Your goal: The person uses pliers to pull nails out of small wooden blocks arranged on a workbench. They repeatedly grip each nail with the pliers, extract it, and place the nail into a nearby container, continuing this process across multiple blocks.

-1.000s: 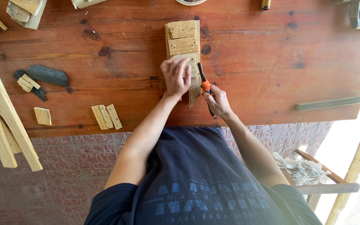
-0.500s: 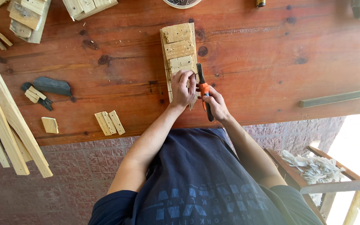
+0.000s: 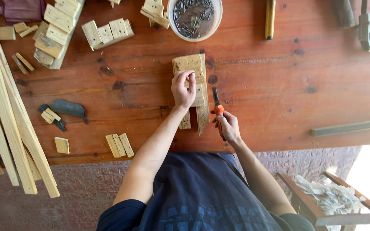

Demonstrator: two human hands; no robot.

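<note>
A light wooden assembly of slats and small blocks lies on the reddish wooden workbench. My left hand rests on its middle, fingertips pinching at one of the small blocks. To its right my right hand grips orange-handled pliers, whose dark jaws point away from me beside the assembly's right edge. The lower ends of the slats poke out below my left wrist.
A white bowl of dark nails stands behind the assembly. Cut wooden blocks and offcuts lie to the left, long slats over the left edge. A dark bar lies right; a chair with rags stands below.
The view has tilted so more of the bench's far side shows. My left hand slid farther up the assembly. My right hand still holds the pliers, now slightly apart from the wood.
</note>
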